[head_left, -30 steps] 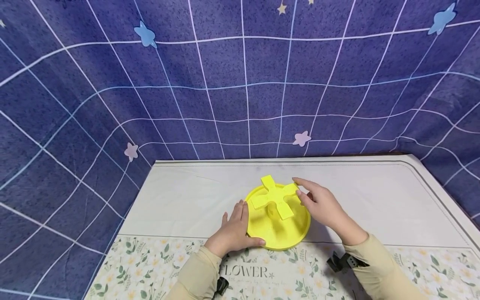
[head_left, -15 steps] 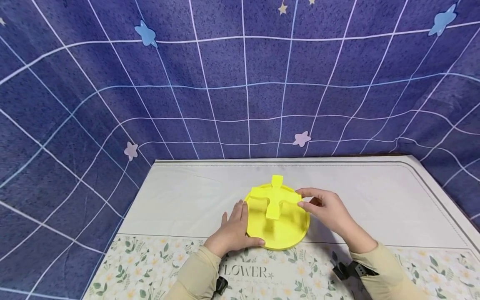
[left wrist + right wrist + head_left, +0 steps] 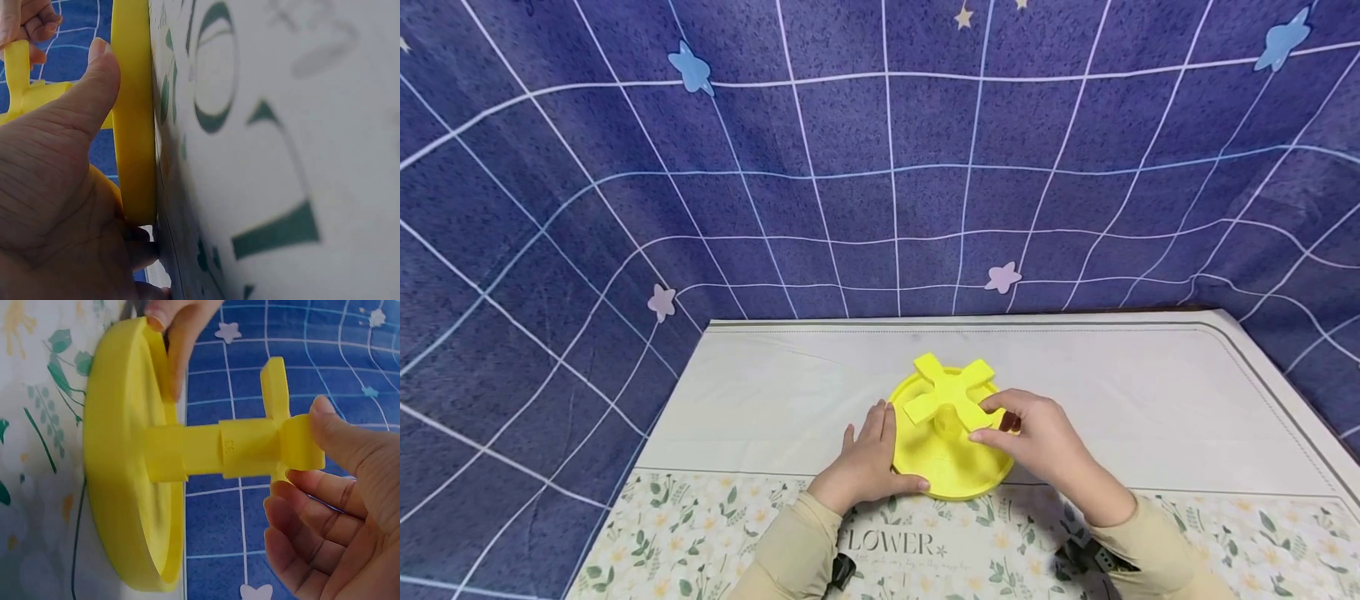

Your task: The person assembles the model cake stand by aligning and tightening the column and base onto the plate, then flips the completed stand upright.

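Note:
A yellow round base with a raised rim [image 3: 951,486] lies on the mat. From its centre rises a yellow post [image 3: 203,450], topped by a four-armed cross handle [image 3: 951,390]. My left hand [image 3: 868,467] holds the base at its left edge, thumb along the front rim and fingers along the side. My right hand [image 3: 1037,433] pinches one arm of the cross handle between thumb and index finger, on the side nearer me. In the right wrist view the other fingers of the right hand [image 3: 350,506] curl loosely below that arm. A small embossed mark shows on the collar [image 3: 250,449] under the handle.
A mat [image 3: 790,392], plain white at the back and flower-printed in front, covers the table. Behind and at the sides hangs a dark blue curtain [image 3: 850,208] with grid lines and stars. Black wrist straps [image 3: 1093,554] sit on both sleeves.
The cross handle has turned clockwise as seen from above. My right hand has swept round with it, towards me and to the left. My left hand and the base stay put.

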A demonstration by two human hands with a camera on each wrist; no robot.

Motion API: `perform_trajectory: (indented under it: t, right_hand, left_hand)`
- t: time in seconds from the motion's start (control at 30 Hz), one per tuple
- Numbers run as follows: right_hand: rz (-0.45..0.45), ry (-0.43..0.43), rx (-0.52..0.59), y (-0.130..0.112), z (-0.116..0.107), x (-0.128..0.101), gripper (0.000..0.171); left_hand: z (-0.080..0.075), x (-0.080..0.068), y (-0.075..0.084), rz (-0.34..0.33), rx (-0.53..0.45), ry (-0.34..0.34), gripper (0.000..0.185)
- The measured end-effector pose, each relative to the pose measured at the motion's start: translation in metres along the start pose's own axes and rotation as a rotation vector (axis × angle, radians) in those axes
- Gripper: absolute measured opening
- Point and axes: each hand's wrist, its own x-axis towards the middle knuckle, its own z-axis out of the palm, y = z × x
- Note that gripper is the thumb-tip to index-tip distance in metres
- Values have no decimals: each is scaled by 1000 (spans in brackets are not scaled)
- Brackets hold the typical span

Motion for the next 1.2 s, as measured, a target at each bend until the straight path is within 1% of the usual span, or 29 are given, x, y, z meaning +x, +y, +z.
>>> perform_trajectory:
  t: [0.23, 0.4, 0.5, 0.6, 0.67, 0.7, 0.77, 0.93, 1.0, 1.2]
  right_hand:
    - [-34, 4, -84, -8, 8, 0, 38]
    - [-61, 26, -119, -9, 7, -1, 40]
    - [-99, 86, -111, -7, 3, 1, 35]
    - [-129, 197, -95, -2, -1, 6, 24]
    - [-127, 256, -93, 3, -4, 10, 18]
    - [-122, 272, -94, 6, -5, 13, 17]
    - [-105, 260, -97, 12, -6, 17, 20]
    - [-32, 98, -51, 24, -7, 20, 31]
    - [0, 57, -24, 26, -7, 20, 32]
    - [65, 38, 61, 25, -9, 16, 27]
  left_hand:
    - [2, 1, -1, -4, 8, -1, 124]
    - [2, 0, -1, -3, 8, -2, 123]
    - [2, 0, 0, -3, 2, -5, 123]
    - [2, -1, 0, -2, 5, -7, 123]
    - [1, -1, 0, 3, 7, -3, 123]
    - [1, -1, 0, 6, 5, 1, 123]
    - [1, -1, 0, 9, 7, 2, 123]
    - [1, -1, -1, 12, -2, 1, 123]
    - [2, -1, -1, 11, -2, 0, 123]
    - [0, -1, 0, 10, -5, 1, 122]
